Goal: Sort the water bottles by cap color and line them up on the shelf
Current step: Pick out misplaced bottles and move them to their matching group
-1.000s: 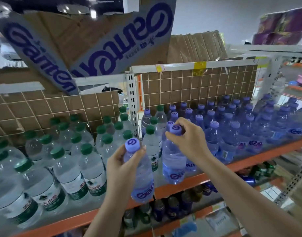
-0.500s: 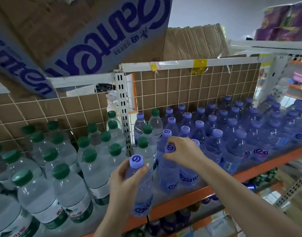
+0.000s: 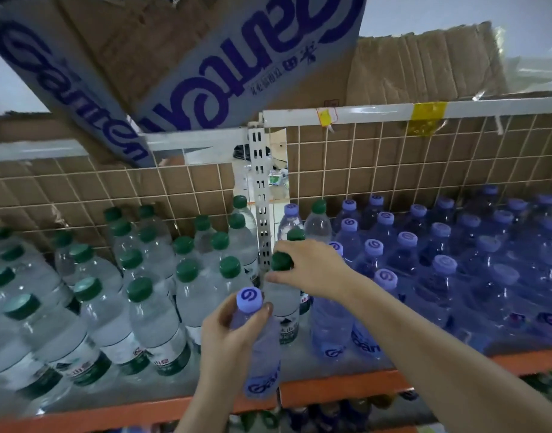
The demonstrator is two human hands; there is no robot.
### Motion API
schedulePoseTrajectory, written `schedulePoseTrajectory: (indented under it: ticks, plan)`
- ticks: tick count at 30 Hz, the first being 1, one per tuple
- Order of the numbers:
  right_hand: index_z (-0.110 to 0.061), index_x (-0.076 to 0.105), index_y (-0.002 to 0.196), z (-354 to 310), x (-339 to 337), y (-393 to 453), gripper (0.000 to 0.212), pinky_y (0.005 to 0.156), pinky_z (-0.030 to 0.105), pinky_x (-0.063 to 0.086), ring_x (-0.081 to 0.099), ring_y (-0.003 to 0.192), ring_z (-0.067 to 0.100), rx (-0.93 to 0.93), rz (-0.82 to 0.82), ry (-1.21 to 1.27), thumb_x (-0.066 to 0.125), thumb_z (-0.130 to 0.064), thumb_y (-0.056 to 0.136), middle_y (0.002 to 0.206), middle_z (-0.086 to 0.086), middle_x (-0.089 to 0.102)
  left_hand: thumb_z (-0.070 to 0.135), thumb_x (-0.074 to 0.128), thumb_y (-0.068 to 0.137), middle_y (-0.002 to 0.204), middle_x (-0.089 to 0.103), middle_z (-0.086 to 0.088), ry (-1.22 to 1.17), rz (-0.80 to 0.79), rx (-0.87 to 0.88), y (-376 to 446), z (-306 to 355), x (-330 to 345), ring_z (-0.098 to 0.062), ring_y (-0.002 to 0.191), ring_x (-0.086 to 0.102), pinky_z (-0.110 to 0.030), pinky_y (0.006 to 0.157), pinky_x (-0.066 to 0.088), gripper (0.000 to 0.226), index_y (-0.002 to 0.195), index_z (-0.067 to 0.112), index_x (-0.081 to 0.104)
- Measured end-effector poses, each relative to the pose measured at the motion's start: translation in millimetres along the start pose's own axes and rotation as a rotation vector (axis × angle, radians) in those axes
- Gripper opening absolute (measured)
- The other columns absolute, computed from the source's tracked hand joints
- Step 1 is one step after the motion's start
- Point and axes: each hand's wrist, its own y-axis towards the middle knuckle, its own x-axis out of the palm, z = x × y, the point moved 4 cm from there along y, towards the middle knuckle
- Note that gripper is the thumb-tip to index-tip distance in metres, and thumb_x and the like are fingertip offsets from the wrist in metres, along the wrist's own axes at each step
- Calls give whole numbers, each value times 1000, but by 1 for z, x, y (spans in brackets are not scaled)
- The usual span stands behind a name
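Gripping purple-capped bottle (image 3: pixel 259 345), clear blue

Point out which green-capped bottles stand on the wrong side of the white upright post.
Three stand right of the white upright post: the green-capped clear bottle at the back, one before it, and one under the right hand.

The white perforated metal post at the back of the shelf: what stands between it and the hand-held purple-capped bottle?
In the head view, a green-capped clear bottle stands there, its neck gripped by the right hand.
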Motion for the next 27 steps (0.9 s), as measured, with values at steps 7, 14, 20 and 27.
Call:
schedulePoseTrajectory:
  ticks: [7,14,20,27]
  plan:
    - [-22,54,78,4,-40,-2,28,57,25,35,44,57,7,-45,297,360,71,-44,81,62,-6,51,14,80,69,76,74,6,-16,61,-4,-4,-9,2,-1,71,65,-15,65,53,11,72,24,76]
    - [-14,54,77,-3,-110,-13,30,58,21,33,40,56,4,-138,768,599,71,-37,84,60,-13,45,15,81,67,83,74,5,-50,18,-85,-1,-24,31,-7,80,67,-21,69,54,17,80,26,75]
    - [-16,48,73,-5,-131,-16,29,57,17,31,35,56,4,-154,883,726,71,-30,85,58,-15,41,3,75,77,84,72,5,-2,16,-86,15,-44,55,-3,79,64,-11,66,49,19,87,18,69]
    - [-14,49,70,-5,-139,-17,30,55,14,31,34,56,3,-158,873,848,71,-26,85,59,-12,40,7,71,83,90,66,14,151,13,2,31,-41,67,8,83,59,-1,68,41,25,92,26,58]
